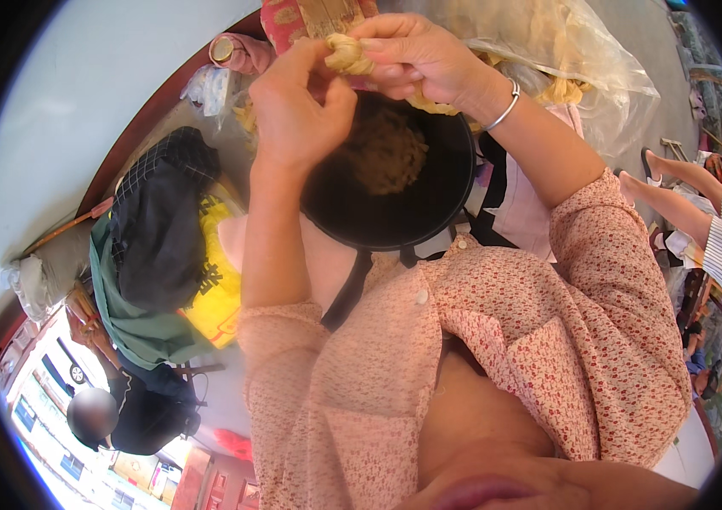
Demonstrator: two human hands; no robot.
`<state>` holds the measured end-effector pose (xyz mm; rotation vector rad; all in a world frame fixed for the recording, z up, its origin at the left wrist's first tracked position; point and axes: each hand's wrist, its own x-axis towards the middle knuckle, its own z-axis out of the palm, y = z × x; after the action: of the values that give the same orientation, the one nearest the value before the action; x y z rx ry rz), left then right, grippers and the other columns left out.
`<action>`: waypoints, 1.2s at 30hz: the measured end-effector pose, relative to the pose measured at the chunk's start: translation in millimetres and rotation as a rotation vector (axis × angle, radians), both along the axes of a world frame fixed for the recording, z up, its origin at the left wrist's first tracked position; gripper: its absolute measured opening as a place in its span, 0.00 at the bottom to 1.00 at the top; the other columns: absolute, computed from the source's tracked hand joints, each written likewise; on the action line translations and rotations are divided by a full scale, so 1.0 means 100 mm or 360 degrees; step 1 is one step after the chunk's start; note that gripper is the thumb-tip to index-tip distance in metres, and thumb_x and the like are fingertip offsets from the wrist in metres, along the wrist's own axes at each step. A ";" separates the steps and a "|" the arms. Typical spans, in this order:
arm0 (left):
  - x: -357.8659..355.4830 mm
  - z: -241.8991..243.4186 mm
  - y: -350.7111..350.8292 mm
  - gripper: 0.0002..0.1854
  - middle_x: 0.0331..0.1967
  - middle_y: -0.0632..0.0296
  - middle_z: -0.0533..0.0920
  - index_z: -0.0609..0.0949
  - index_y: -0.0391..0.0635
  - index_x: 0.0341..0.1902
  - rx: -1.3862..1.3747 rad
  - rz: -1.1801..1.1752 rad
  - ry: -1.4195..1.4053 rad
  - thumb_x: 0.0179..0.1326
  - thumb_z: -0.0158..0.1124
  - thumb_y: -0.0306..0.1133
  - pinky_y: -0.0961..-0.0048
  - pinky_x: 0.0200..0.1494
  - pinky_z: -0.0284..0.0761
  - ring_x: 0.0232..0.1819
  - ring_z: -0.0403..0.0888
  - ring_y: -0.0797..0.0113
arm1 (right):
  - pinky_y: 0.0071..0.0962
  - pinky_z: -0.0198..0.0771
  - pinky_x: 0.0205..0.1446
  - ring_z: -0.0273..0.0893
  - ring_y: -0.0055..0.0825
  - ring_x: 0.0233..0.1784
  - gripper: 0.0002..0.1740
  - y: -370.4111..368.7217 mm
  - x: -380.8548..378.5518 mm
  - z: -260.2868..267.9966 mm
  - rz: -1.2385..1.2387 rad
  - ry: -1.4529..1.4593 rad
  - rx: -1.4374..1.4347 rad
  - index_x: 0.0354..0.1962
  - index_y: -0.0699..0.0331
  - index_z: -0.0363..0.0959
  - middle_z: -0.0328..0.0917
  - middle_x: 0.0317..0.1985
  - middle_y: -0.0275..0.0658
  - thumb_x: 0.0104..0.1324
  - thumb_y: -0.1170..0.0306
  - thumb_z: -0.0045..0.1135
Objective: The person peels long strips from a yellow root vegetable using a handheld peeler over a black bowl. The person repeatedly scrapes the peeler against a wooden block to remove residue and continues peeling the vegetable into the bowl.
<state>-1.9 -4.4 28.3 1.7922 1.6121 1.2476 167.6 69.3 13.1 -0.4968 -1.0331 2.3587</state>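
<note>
My left hand and my right hand meet at the top middle of the head view. Between their fingertips they grip a pale yellow, twisted bundle of soft strips, perhaps husk or leaf. A silver bracelet circles my right wrist. Directly below the hands, a round black basin stands close against my body. Blurred brownish pieces lie inside it. More yellow strips show just under my right hand; whether it holds them I cannot tell.
A clear plastic sheet with yellow strips lies at the upper right. Dark cloth and a yellow bag are piled on the left. A wooden board stands beyond my hands. A person sits lower left; another person's legs show right.
</note>
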 end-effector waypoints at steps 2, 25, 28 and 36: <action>-0.01 0.07 0.00 0.05 0.18 0.57 0.79 0.81 0.38 0.31 0.0008 -0.0105 -0.0012 0.55 0.66 0.27 0.73 0.27 0.74 0.21 0.78 0.69 | 0.12 0.49 0.20 0.53 0.09 0.19 0.12 0.03 0.01 0.04 0.0064 -0.0083 0.0246 0.46 0.66 0.75 0.63 0.19 0.25 0.70 0.68 0.54; -0.02 0.06 -0.06 0.19 0.42 0.56 0.84 0.79 0.44 0.48 0.0248 -0.0097 0.0748 0.57 0.69 0.40 0.63 0.47 0.75 0.45 0.81 0.52 | 0.14 0.57 0.24 0.63 0.11 0.21 0.10 0.17 0.09 -0.29 0.0013 -0.0399 0.0911 0.29 0.68 0.78 0.71 0.20 0.27 0.67 0.69 0.58; 0.06 0.00 -0.09 0.12 0.30 0.59 0.81 0.78 0.42 0.42 -0.0150 -0.0304 0.0542 0.62 0.64 0.37 0.68 0.34 0.74 0.31 0.80 0.63 | 0.18 0.60 0.26 0.63 0.14 0.21 0.12 0.19 0.10 -0.22 0.0124 -0.0491 0.1159 0.25 0.68 0.76 0.70 0.18 0.29 0.66 0.70 0.57; -0.27 -0.06 0.08 0.10 0.20 0.62 0.76 0.78 0.43 0.40 -0.0591 -0.0444 0.0327 0.67 0.59 0.38 0.71 0.28 0.70 0.23 0.76 0.70 | 0.28 0.64 0.30 0.68 0.23 0.22 0.13 0.28 0.13 -0.03 0.0031 -0.0814 0.1549 0.26 0.68 0.74 0.71 0.17 0.38 0.63 0.66 0.56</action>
<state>-28.8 3.2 22.6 1.8634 1.5114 0.6114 180.9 97.4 10.3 -0.6845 -2.2071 1.4592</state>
